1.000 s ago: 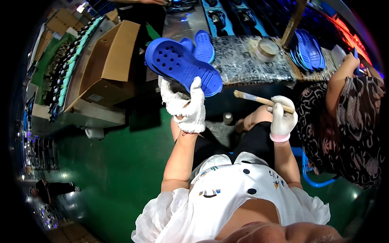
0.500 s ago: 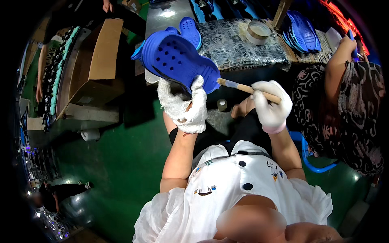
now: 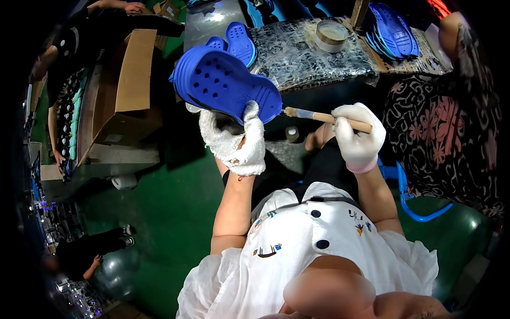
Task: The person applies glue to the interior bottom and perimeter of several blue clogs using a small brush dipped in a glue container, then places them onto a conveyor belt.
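Observation:
A stack of blue perforated shoe insoles (image 3: 226, 87) is gripped in my left hand (image 3: 239, 141), which wears a worn white knit glove. The thumb lies over the narrow heel end and the other fingers are underneath, mostly hidden. In my right hand (image 3: 358, 135), also in a white glove, is a paintbrush (image 3: 324, 116) with a wooden handle. Its bristles point left, just beside the heel edge of the blue insoles; a small gap seems to separate them. More blue insoles (image 3: 240, 42) lie on the bench behind the held ones.
On the film-wrapped bench top (image 3: 287, 56) stands a round container (image 3: 331, 36), with stacked blue insoles (image 3: 392, 32) to its right. An open cardboard box (image 3: 130, 80) is at left by a conveyor line. A person in a patterned garment (image 3: 435, 138) sits close on my right, beside a blue chair frame (image 3: 414, 210).
The brush has drawn back slightly to the right from the heel edge it was touching. My left hand and the insoles have shifted a little left. The person at far left leans in more.

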The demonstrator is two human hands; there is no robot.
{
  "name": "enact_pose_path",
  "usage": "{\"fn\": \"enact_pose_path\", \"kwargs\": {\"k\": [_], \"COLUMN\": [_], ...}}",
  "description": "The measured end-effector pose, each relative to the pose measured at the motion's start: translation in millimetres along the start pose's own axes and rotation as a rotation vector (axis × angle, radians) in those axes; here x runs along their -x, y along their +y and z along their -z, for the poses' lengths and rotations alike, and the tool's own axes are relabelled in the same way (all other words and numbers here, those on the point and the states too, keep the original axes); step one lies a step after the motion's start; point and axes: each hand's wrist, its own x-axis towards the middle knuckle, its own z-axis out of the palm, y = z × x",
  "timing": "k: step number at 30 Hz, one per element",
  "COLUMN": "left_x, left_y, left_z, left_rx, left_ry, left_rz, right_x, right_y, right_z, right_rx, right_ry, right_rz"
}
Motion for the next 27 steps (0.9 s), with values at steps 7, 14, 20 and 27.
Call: {"fn": "enact_pose_path", "kwargs": {"k": [7,14,20,27], "left_x": [-5.3,-28.7,3.7,27.0], "left_y": [1.3,-7.7,-22.7,-38.1], "left_z": [0.1,-32.9,-108.4,-277.7], "left_rx": [-0.078,0.021,0.184,0.092], "left_ry": [-0.051,-0.24,-0.777,-0.855], "left_rz": [0.009,0.452,0.812,0.42], "right_x": [4.0,79.2,128.0,136.1], "right_y": [10.1,135.4,181.3,214.4], "right_z": [0.8,-12.1,-42.2,-39.9], "right_rx": [0.014,-0.299,0.272,0.033], "right_ry": [0.032,0.225,-0.232,-0.04], "right_rz": [0.008,-0.682,-0.67,-0.696]}}
